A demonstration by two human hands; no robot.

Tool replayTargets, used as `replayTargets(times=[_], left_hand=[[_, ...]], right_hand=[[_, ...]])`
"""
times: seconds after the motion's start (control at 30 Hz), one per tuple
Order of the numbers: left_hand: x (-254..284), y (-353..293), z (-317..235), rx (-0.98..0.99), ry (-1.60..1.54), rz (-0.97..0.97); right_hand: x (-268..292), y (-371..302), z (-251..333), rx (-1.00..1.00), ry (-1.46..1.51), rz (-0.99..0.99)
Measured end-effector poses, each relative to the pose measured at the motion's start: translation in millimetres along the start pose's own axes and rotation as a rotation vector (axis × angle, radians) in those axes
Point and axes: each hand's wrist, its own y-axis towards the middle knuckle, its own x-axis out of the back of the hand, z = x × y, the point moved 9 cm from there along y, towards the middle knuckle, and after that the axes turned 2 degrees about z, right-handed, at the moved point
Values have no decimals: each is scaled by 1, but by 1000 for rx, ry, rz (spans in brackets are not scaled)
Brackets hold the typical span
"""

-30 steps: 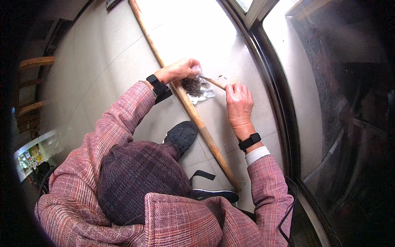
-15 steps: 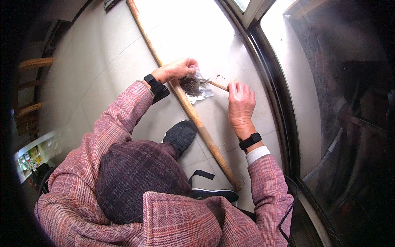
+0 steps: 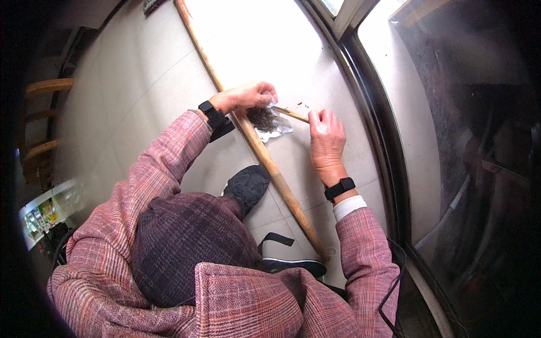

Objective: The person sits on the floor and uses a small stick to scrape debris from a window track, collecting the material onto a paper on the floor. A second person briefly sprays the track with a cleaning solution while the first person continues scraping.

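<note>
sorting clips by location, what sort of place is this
Probably an indoor room beside a large window or glass door: pale tiled floor, dark window frame, and wooden chairs at the left edge.

Long wooden pole (image 3: 265, 155): far end cut off by top edge.
Dark clump (image 3: 262, 116): too blurred to identify.
Left hand (image 3: 245, 97) fingertips: hidden.

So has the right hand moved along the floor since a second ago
Barely, if at all. The right hand still rests on the tiles just right of the long wooden pole, holding a thin stick beside the dark clump; any shift is too small to tell.
</note>
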Motion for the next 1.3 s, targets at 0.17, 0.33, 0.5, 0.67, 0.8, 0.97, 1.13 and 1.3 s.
replayTargets(times=[0.17, 0.33, 0.5, 0.67, 0.8, 0.97, 1.13, 1.3], left_hand=[[1, -3, 1, 17, 6, 9], [3, -5, -6, 39, 35, -14], [12, -7, -7, 30, 118, -59], [24, -8, -22, -42, 69, -177], [40, -10, -36, -102, 84, -319], [33, -8, -71, -190, 287, -432], [19, -7, -91, -232, 371, -424], [9, -16, -107, -228, 428, -451]], right_hand=[[2, -3, 3, 70, -47, -29], [3, -7, -6, 64, -11, -65], [11, -23, -49, -65, 141, -38], [41, -74, -109, -226, 215, 48], [79, -126, -161, -366, 67, 122], [100, -168, -195, -474, -35, 193], [91, -162, -197, -433, -43, 160], [79, -135, -189, -372, -36, 144]])
